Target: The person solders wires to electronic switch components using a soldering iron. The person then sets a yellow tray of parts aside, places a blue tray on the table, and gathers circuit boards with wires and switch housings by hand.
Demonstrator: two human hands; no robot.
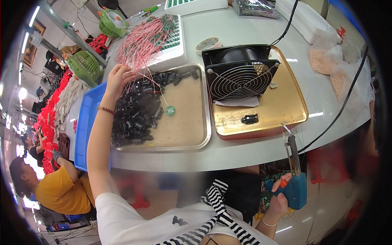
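Note:
My left hand point(121, 76) is pinched on thin red and white wires above the tray's far left corner. From there a wire runs down to a small round green circuit board point(170, 111), which is over the bare part of a metal tray point(206, 134). Many small black plastic housings point(136, 112) are heaped in the tray's left half. At the lower right, my right hand point(281, 196) grips a blue soldering gun point(300, 192) with a red trigger. Its tip is by the front edge of a gold tin lid point(228, 130). One black housing point(250, 119) lies on that lid.
A black fan point(241, 79) stands on the lid. Behind the tray, a white foam tray point(177, 53) holds wired green boards point(147, 36). Tape point(208, 44) lies nearby. A blue bin point(87, 122) is at left, bags of beige pieces point(324, 59) at right. A co-worker in yellow point(59, 188) sits left.

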